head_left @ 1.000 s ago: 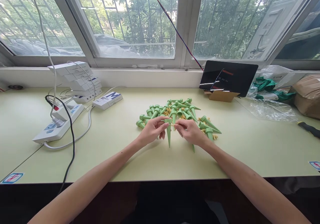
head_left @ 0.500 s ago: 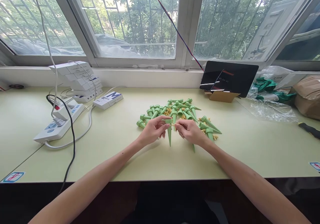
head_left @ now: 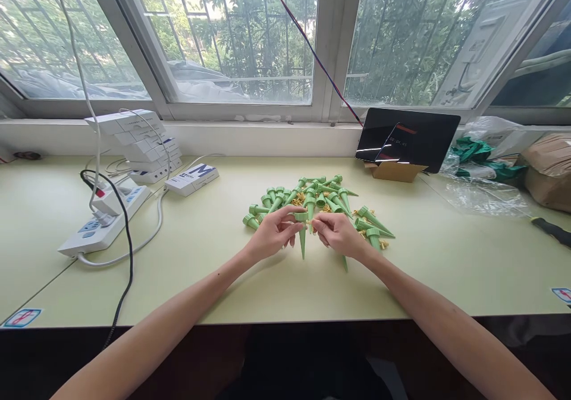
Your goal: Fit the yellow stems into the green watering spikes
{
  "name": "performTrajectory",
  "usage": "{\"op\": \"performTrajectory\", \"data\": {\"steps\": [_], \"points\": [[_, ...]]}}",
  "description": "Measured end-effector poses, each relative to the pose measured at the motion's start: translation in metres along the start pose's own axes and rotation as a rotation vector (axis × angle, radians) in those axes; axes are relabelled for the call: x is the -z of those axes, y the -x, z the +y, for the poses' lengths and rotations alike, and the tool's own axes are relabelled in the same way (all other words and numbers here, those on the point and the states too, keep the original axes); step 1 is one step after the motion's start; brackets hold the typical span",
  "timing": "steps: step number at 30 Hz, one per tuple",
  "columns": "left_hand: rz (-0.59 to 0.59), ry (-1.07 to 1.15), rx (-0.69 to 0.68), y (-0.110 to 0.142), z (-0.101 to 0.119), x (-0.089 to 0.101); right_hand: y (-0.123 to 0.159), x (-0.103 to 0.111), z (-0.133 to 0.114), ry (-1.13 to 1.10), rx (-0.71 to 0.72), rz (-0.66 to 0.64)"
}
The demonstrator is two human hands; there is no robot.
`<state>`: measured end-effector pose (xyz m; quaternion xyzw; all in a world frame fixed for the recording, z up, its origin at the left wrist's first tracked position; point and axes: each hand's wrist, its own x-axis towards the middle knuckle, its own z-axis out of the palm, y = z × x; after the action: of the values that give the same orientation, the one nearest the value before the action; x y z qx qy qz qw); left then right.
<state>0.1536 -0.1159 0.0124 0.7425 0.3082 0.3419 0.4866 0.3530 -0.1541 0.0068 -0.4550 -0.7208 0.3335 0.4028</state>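
My left hand (head_left: 277, 232) is closed around the capped top of a green plant watering spike (head_left: 303, 244), whose narrow tip points down over the table. Close by on its right, my right hand (head_left: 338, 233) pinches a small yellow piece (head_left: 314, 226) between thumb and forefinger, mostly covered by the fingertips. That piece is held beside the upper part of the spike; whether they touch I cannot tell. Behind both hands lies a heap of green watering spikes (head_left: 279, 198), with several small yellow pieces (head_left: 300, 198) among them. Another spike (head_left: 345, 263) shows its tip below my right hand.
On the left are a power strip (head_left: 104, 227) with cables, a stack of white boxes (head_left: 145, 141) and a single white box (head_left: 193, 179). A dark tablet (head_left: 408, 138) leans on a cardboard stand at the back right. Plastic wrap (head_left: 486, 197) and a black-handled tool (head_left: 552, 231) lie further right.
Both hands stay almost where they were, with the same grips. The held spike's tip sits very slightly higher, and the whole view has shifted a little.
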Motion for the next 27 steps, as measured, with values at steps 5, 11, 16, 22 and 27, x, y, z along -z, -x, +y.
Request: {"op": "performTrajectory", "data": {"steps": [5,11,16,22,27], "points": [[-0.027,0.055,0.052,-0.0012,-0.0021,0.0025,0.0010,0.0003,-0.0004,0.013,0.041,0.004],[-0.050,0.088,0.090,-0.0023,-0.0070,0.0046,0.0017,-0.0014,-0.0017,0.055,0.088,0.012],[-0.010,0.028,0.021,0.0001,-0.0056,0.0015,0.0003,-0.0023,0.0023,0.034,0.052,0.014],[0.002,-0.041,-0.004,0.0010,-0.0035,0.0007,0.0003,-0.0022,0.0054,-0.077,-0.003,-0.012],[-0.065,0.083,0.075,-0.0011,-0.0057,0.0053,0.0016,-0.0027,-0.0010,0.015,0.065,0.013]]}}
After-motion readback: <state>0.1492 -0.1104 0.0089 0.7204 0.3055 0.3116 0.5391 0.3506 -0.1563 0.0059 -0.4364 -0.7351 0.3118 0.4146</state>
